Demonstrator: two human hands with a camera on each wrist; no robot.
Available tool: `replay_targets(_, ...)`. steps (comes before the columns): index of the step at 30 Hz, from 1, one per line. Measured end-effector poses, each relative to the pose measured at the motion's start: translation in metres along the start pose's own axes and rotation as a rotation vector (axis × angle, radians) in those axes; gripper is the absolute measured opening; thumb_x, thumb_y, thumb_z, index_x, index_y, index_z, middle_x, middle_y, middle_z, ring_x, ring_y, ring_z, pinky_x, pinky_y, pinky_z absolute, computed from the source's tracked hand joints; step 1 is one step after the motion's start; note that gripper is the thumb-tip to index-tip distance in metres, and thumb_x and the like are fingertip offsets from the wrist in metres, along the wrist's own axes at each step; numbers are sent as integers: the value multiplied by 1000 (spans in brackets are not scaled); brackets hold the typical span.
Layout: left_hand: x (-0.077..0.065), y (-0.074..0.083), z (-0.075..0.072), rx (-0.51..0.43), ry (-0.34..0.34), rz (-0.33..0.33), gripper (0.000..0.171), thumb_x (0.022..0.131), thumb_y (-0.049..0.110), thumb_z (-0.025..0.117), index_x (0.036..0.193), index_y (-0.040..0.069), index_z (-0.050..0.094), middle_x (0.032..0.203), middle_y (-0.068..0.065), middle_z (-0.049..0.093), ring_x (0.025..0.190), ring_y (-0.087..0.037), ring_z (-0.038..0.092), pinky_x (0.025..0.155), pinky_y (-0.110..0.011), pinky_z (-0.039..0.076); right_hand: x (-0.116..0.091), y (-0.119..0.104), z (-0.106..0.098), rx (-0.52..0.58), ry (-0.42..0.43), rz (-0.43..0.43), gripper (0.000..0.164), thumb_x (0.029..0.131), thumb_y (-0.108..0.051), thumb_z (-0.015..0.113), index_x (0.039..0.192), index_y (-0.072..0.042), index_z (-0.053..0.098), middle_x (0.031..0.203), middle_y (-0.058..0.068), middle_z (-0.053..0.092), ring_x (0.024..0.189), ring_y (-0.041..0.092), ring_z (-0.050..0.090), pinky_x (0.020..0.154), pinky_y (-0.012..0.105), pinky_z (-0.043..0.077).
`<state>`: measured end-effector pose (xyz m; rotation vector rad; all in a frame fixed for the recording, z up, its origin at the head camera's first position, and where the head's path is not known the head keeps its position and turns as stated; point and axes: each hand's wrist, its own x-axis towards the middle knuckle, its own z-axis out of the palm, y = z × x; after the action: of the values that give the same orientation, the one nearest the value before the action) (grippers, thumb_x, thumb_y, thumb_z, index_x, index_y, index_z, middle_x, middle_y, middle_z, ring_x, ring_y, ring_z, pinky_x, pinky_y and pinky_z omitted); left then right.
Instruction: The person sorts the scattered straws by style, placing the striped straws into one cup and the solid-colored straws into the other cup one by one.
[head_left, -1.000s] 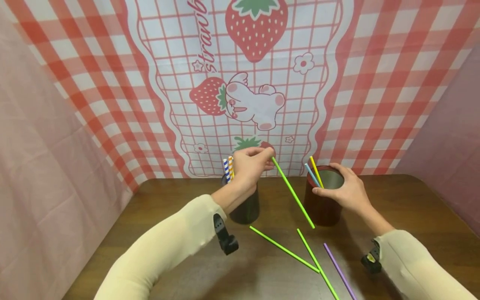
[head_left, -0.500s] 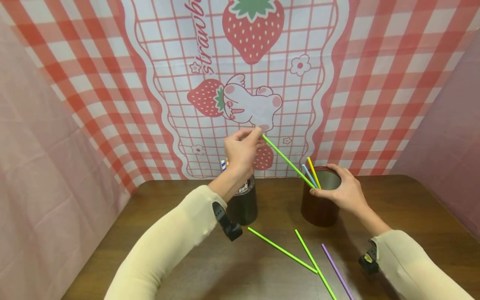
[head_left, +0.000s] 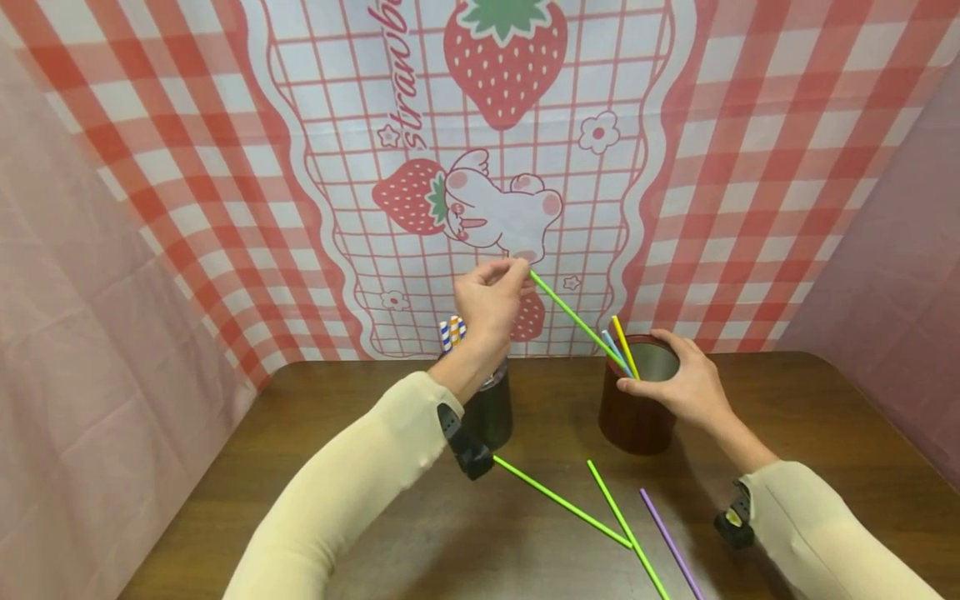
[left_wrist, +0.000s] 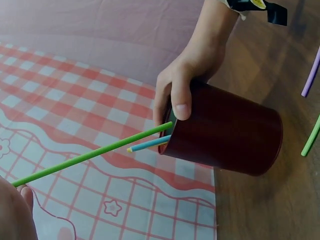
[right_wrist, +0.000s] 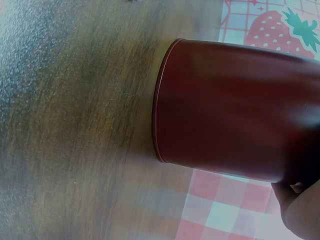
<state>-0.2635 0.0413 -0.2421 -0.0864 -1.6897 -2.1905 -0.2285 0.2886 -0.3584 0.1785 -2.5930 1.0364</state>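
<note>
My left hand [head_left: 487, 304] pinches a green straw [head_left: 573, 317] by its upper end. The straw slants down to the right, its lower end at the mouth of a dark red cup [head_left: 637, 417]. Thumb and fingers of my right hand [head_left: 693, 383] grip this upright cup at the rim. A light blue straw [head_left: 609, 340] and a yellow straw [head_left: 619, 329] lean out of it on the left. In the left wrist view the tip of the green straw [left_wrist: 95, 152] overlaps the cup's opening. The right wrist view shows mostly the side of the cup [right_wrist: 235, 110].
Behind my left forearm stands a dark cup [head_left: 491, 417] with striped straws [head_left: 450, 333] in it. On the wooden table [head_left: 360, 533] lie two crossing green straws [head_left: 555, 496] and a purple straw [head_left: 667, 533]. A strawberry-print cloth [head_left: 600, 208] hangs at the back.
My left hand has risen, bringing the green straw's lower end up from in front of the red cup to its mouth. My right hand keeps its grip on the cup.
</note>
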Motion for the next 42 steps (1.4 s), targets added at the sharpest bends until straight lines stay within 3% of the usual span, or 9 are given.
replay_targets(5,-2,-10,6,34,2,12,10,78,1,65,84,2,72,78,-12,72,65,-19,69,67,-28,58,0,1,0,4,-1,7,89,69,-44,83,139,-4,44,134,27,46,108,43,49,75,52,44)
replay_targets(9,-6,-19,11,65,-12,17,8,78,5,66,81,5,73,75,-9,72,66,-21,71,51,-23,53,0,1,1,6,-1,9,90,68,-45,84,139,-4,45,135,27,46,107,42,49,74,51,44)
replay_targets(11,-9,-24,13,60,-30,23,9,77,5,65,82,5,73,74,-8,72,67,-22,71,50,-22,53,-1,1,1,7,-1,10,90,68,-44,84,139,-4,45,135,27,45,109,43,49,75,52,44)
replay_targets(16,-16,-37,20,63,-65,43,11,76,3,64,82,3,73,73,-5,71,64,-17,69,63,-27,58,0,0,1,10,3,11,91,68,-44,84,139,-3,45,135,27,46,109,43,49,77,54,44)
replay_targets(25,-36,-63,24,305,-106,64,6,76,14,71,77,11,75,65,9,68,58,-3,59,51,-21,46,0,0,3,7,7,0,90,68,-44,84,138,-2,45,132,28,47,111,44,49,79,57,43)
replay_targets(33,-49,-80,31,377,-148,40,5,74,14,72,76,13,76,64,10,68,60,0,59,57,-19,48,1,1,2,21,2,-2,91,69,-44,84,139,-1,43,133,28,47,111,43,49,80,58,44)
replay_targets(42,-55,-92,38,492,-196,79,5,73,17,75,76,15,78,64,11,69,66,4,59,65,-18,47,1,3,2,27,6,1,91,69,-44,84,138,-1,44,134,28,46,113,44,48,82,59,43)
